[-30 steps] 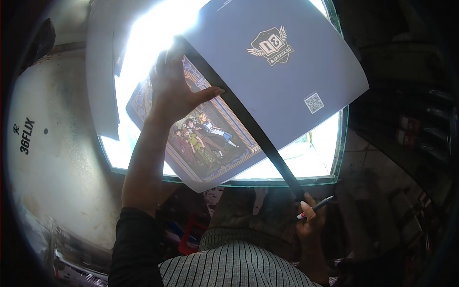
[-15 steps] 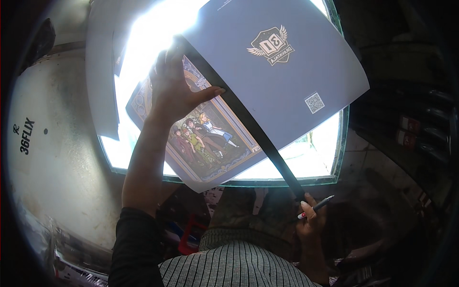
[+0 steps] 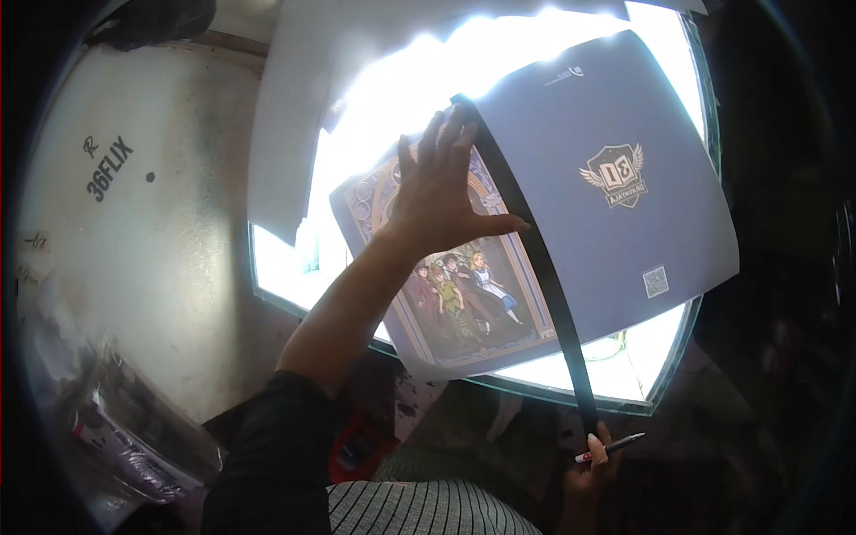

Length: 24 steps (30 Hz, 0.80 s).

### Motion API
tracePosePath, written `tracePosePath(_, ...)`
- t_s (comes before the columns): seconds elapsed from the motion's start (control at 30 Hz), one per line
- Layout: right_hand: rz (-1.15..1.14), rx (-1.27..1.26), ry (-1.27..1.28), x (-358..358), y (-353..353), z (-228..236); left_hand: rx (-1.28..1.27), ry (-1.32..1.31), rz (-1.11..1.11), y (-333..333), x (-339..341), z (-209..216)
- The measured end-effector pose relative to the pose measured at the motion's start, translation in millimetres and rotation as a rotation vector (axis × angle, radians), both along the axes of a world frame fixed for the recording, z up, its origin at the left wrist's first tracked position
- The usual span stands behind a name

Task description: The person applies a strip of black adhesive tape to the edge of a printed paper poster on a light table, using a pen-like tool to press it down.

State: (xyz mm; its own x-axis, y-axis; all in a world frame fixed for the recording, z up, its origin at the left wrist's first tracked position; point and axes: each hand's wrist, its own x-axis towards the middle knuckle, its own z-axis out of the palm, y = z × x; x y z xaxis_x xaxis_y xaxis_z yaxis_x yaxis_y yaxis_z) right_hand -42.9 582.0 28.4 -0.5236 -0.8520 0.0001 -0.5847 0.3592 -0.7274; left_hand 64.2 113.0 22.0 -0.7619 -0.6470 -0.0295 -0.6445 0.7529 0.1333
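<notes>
A large blue-purple printed sheet (image 3: 669, 223) lies at a slant on a brightly lit glass panel (image 3: 624, 370). Its left part carries a framed illustration of several figures; its right part shows a winged shield emblem and a square code. Between the two runs a long dark flat strip (image 3: 544, 267). My left hand (image 3: 437, 201) rests flat over the illustration, fingers spread, its thumb reaching onto the strip and its fingertips near the strip's far end. At the near end, my right hand (image 3: 588, 468) is closed on the strip and also holds a pen (image 3: 620, 446), its tip pointing right.
Pale paper (image 3: 290, 152) overlaps the glass panel's left side. A white board (image 3: 160, 250) with dark lettering stands left. Below it lies a clear plastic-wrapped package (image 3: 143, 437). A red object (image 3: 361, 446) sits under my left arm. The right side is dark.
The view has shifted, so the sheet, panel and hands appear farther right and lower. Both hands stay on the strip, and the pen remains in my right hand.
</notes>
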Motion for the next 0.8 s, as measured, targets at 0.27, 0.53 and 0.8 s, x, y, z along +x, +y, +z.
tracePosePath(0.27,0.026,0.032,-0.023,-2.6,-4.5,3.3,0.008,-0.051,0.025,-1.9,-0.5,5.1)
tracePosePath(0.53,0.038,0.031,0.021,-2.5,-4.7,1.7,0.006,-0.043,0.027,-3.7,0.3,3.9)
tracePosePath(0.8,-0.045,0.008,-0.042,2.4,-9.0,2.1,0.035,0.017,0.007,-2.4,1.0,3.7)
